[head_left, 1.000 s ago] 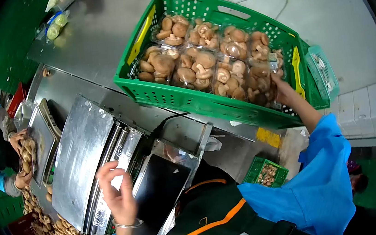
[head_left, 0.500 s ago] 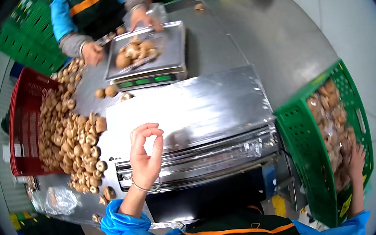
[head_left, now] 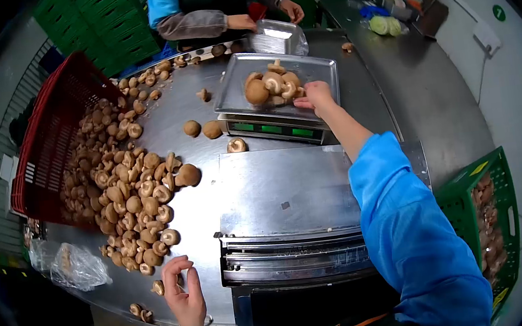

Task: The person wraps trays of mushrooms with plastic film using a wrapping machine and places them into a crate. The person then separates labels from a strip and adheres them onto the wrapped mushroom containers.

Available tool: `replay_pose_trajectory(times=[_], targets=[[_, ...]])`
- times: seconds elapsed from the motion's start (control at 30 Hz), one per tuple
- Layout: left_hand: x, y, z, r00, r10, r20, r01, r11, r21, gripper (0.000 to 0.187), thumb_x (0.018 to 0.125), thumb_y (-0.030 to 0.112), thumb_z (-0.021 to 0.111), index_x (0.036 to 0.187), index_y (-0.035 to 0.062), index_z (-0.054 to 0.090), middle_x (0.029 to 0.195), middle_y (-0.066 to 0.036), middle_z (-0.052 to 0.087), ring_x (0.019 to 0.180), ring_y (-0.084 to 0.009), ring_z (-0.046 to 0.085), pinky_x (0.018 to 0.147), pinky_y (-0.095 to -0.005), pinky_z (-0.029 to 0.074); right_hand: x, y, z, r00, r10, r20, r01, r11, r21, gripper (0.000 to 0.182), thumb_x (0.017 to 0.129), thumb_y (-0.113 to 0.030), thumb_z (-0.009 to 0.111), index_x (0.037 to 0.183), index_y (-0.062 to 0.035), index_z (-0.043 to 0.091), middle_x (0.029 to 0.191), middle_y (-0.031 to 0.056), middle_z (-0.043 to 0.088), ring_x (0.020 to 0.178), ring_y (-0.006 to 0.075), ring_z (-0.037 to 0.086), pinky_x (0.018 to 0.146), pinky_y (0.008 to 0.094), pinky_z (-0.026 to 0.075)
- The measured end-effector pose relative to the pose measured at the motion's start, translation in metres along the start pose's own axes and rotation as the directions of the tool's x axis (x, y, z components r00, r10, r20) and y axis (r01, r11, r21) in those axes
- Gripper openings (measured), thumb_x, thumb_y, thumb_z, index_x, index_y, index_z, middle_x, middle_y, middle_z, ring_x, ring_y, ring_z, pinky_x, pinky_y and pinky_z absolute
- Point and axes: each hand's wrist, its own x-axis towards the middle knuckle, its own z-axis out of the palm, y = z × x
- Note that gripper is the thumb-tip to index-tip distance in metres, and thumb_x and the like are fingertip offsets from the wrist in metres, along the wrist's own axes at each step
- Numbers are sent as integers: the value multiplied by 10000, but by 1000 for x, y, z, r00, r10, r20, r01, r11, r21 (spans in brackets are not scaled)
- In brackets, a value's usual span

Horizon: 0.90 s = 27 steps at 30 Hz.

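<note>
My right hand [head_left: 318,97] reaches over the scale [head_left: 270,128], its fingers closed at the right edge of a clear plastic tray that holds several brown mushrooms [head_left: 273,85]. This tray is hard to make out against the scale's metal pan [head_left: 235,95]. Low in the view, my left hand [head_left: 185,297] hovers near the table's front edge with fingers curved, thumb apart and nothing held. Just left of it lie loose mushrooms [head_left: 158,287] from the big mushroom heap [head_left: 127,207].
A tipped red crate [head_left: 51,132] stands at left beside a crumpled plastic bag [head_left: 78,267]. A metal wrapping station [head_left: 287,192] is before me. A green crate [head_left: 503,200] with packed mushrooms is at right. Opposite, a co-worker's hands [head_left: 267,17] handle clear trays [head_left: 277,35].
My right hand has left the green crate and reached the mushrooms on the scale. My left hand has moved down, towards the front edge. The co-worker's hands have left the scale for the clear trays.
</note>
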Motion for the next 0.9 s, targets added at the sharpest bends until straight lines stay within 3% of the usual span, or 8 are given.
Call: replay_pose_trajectory(times=[0.13,0.3,0.57,0.63,0.7,0.77,0.83,0.9], targets=[[-19,-7,-4,995,-88,-54,79,984,-158,86,807,-4,529,891,11,542,979,-108,537,941,-205,500,847,-302,380,-47,-15,-16,995,-93,22,94,995,-15,233,899,-58,413,1097,65,402,988,215,528,675,313,641,523,329,575],[-29,21,4,996,80,50,-71,984,-166,116,787,3,543,900,21,563,960,-93,559,916,-210,521,804,-289,400,-168,-39,-74,998,-17,68,12,997,71,245,870,2,448,1092,53,356,1032,204,483,758,343,628,603,352,584],[-58,17,39,889,326,321,-443,790,424,258,765,173,628,1003,83,585,954,-86,548,964,-262,451,866,-391,274,-316,4,-161,981,166,99,-171,984,47,264,856,-5,472,1091,35,359,1051,175,475,873,349,609,691,372,569],[-61,13,46,879,374,297,-478,699,532,283,756,183,640,1010,70,584,914,-101,538,935,-272,452,853,-402,279,-342,-11,-179,979,193,59,-175,957,-232,283,849,-115,532,1102,-4,465,1000,120,527,909,277,607,703,367,537],[-60,14,53,872,370,321,-489,640,593,290,750,277,648,918,42,626,870,-115,538,905,-275,453,852,-419,286,-334,27,-246,891,-420,170,399,550,-734,234,820,-230,584,932,-25,610,893,133,561,845,282,587,698,407,481],[-58,20,65,878,301,372,-477,601,641,316,746,330,647,848,31,651,835,-122,546,907,-281,454,860,-434,292,-367,27,-249,863,-496,99,108,-11,-994,304,777,-348,610,730,-52,658,805,148,563,772,311,534,667,438,409],[-50,19,89,835,390,388,-548,529,648,394,738,426,628,680,38,669,765,-136,592,843,-281,477,824,-408,318,-369,43,-241,877,-463,128,67,-145,-987,356,751,-417,612,716,-66,664,783,146,564,795,326,507,695,436,376],[-38,21,107,824,330,460,-562,576,594,370,705,418,665,647,53,662,639,-100,579,767,-256,494,799,-392,319,-359,51,-229,871,-458,174,171,-50,-984,344,749,-408,618,712,-69,661,791,137,571,832,317,501,732,434,365]])
